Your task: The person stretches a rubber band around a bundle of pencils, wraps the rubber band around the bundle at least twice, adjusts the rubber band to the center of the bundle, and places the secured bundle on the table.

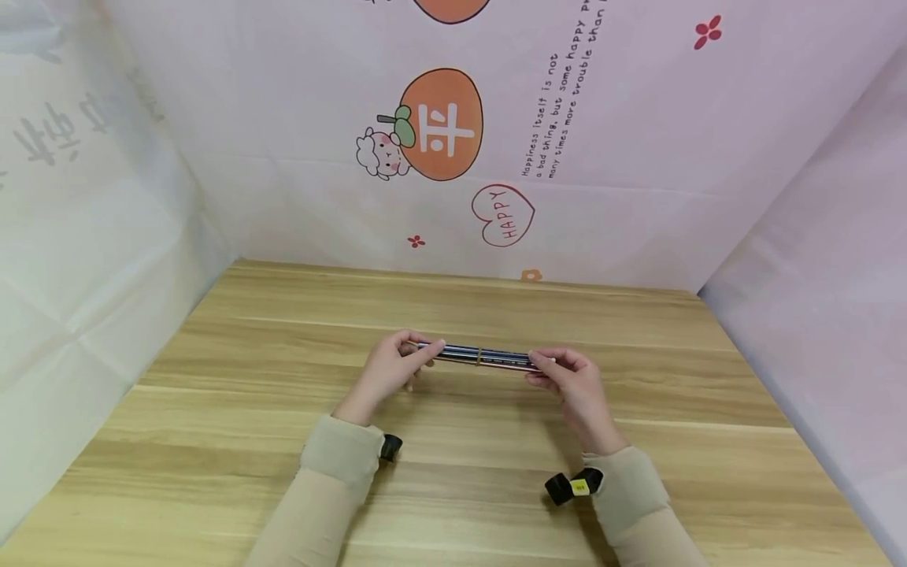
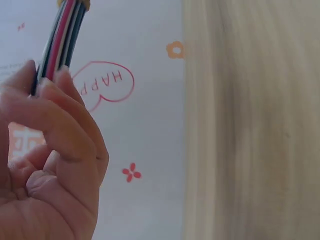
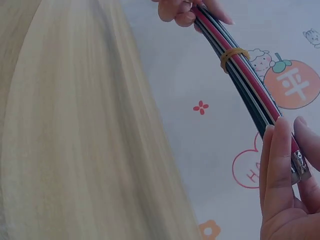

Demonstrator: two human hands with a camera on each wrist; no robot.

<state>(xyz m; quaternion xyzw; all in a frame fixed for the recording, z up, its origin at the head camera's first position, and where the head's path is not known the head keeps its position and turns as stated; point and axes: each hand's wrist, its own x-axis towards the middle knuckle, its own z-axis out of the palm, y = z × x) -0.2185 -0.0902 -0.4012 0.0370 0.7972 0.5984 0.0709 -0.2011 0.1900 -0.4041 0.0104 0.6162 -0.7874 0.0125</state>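
Note:
A bundle of striped pencils (image 1: 453,353) is held level above the table, stretched between both hands. Around its middle runs a tan rubber band (image 3: 233,56). My left hand (image 1: 390,366) pinches the left end between thumb and fingers. At the other end, my right hand (image 1: 577,386) grips the pencils near their silver metal ferrules, which show in the right wrist view. Dark, white and red stripes run along the pencils (image 2: 62,37) in the left wrist view. The tips at the left end are hidden by the fingers.
Beneath the hands lies a wood-grain table (image 1: 453,488). A white printed sheet (image 1: 298,142) with cartoon fruit and lettering rises behind it, with pale sheets on both sides. A small black camera (image 1: 560,488) sits at the right wrist, another (image 1: 390,447) at the left.

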